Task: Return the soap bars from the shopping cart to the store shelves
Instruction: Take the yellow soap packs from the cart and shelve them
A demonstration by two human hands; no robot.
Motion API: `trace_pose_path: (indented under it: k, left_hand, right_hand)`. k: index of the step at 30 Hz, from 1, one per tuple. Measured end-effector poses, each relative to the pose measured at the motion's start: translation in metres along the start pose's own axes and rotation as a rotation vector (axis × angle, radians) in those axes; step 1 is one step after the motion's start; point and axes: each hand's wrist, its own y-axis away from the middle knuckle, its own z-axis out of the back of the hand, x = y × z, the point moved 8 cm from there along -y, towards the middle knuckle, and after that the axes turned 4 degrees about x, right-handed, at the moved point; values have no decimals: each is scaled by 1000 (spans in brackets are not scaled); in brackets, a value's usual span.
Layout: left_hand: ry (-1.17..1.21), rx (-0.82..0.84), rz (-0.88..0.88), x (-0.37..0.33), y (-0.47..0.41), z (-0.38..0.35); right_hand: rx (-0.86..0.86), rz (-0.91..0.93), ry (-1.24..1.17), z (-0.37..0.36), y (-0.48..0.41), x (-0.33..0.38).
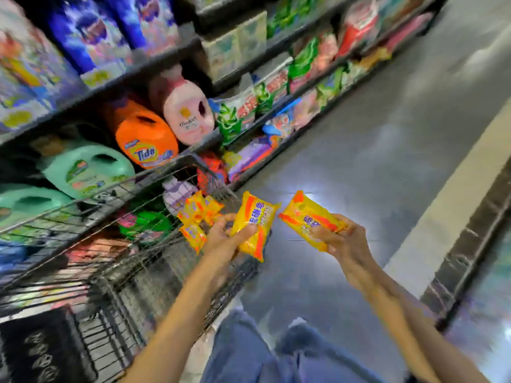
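Left grip (225,237) is clamped on one yellow soap bar (255,222), held at the shopping cart's (154,174) right edge. Right grip (347,240) is clamped on a second soap bar (308,218), out over the aisle floor (373,134). More yellow bars (199,212) lie in the cart. Shelves (124,77) on the left hold detergent jugs (146,139). The frame is blurred.
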Motion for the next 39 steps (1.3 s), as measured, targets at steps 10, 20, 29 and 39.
trace_pose_path:
  k: [10,20,29,39]
  left_hand:
    - [-156,249,140,50,-3,-144]
    - [-182,229,241,65,-82,-198]
    - [-238,308,256,14,-226,-323]
    - [-365,461,256,-27,-378,-506]
  right_hand:
    - [-362,45,-180,160,74,-13]
    - [-410,60,-258,235,-7,11]
    - [-476,4,-287,313,-135,82]
    - [-643,-5,-472,427,-227,128]
